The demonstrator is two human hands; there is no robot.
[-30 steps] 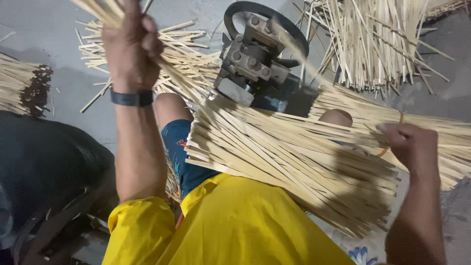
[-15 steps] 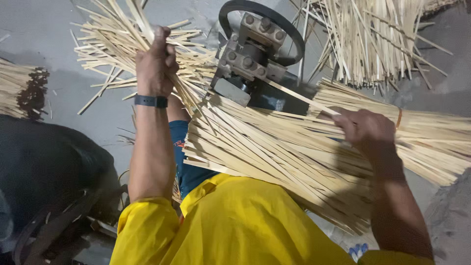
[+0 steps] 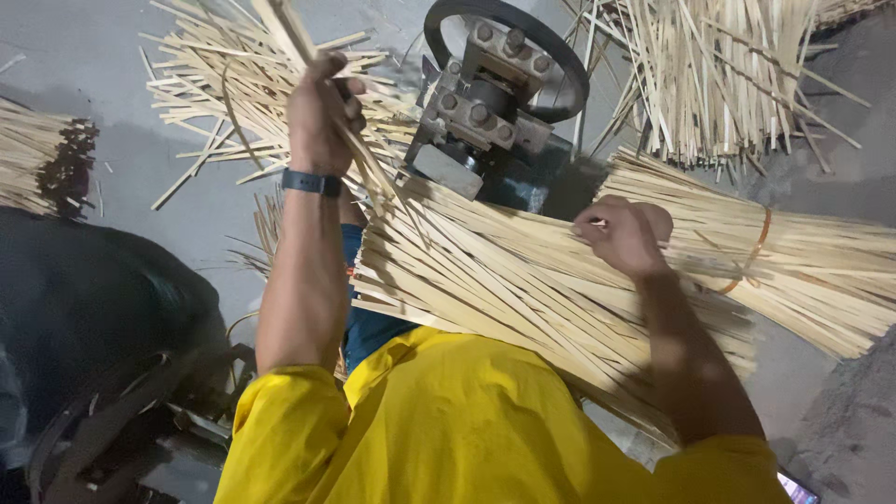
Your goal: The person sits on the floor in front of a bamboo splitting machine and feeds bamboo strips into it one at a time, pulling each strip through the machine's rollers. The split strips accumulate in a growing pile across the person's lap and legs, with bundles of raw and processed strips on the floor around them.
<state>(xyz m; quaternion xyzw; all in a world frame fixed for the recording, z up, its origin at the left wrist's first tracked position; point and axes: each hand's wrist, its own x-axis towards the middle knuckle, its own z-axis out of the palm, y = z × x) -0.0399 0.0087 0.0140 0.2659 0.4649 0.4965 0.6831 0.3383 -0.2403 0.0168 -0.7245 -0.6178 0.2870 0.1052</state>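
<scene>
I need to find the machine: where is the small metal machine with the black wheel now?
The metal machine sits at top centre of the head view, between the left hand and right hand, behind the bamboo strip bundle.

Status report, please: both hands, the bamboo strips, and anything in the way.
Left hand shut on bamboo strips, raised beside the splitting machine. Right hand pinching into the strip bundle on the lap. Nothing between hands and machine.
</scene>
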